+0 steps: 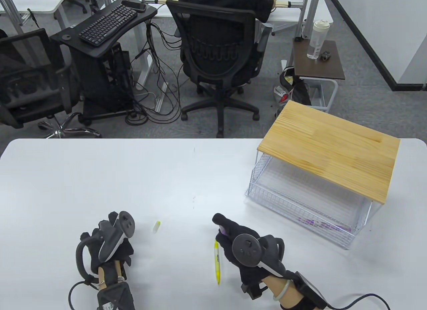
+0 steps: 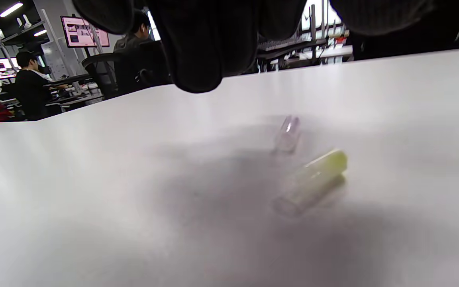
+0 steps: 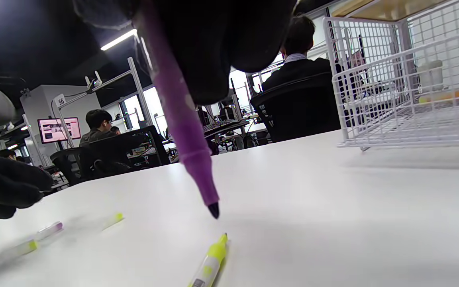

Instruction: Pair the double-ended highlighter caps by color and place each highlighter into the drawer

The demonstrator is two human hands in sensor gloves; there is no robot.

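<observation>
My right hand (image 1: 230, 238) grips a purple highlighter (image 3: 181, 115) with its dark tip bare, pointing down just above the table. A yellow highlighter (image 1: 217, 261) lies on the table right beside that hand, its near tip uncapped in the right wrist view. One yellow cap (image 1: 156, 226) lies to the right of my left hand (image 1: 111, 236). In the left wrist view a yellow cap (image 2: 313, 181) and a clear purple-tinted cap (image 2: 287, 133) lie under the hanging fingers (image 2: 197, 59), which hold nothing. The wire drawer (image 1: 267, 193) stands pulled out at the right, with purple highlighters (image 1: 320, 223) inside.
A wooden top (image 1: 330, 149) covers the drawer frame at the table's right. An office chair (image 1: 220, 56) with a seated person stands beyond the far edge. The table's near edge runs under my wrists.
</observation>
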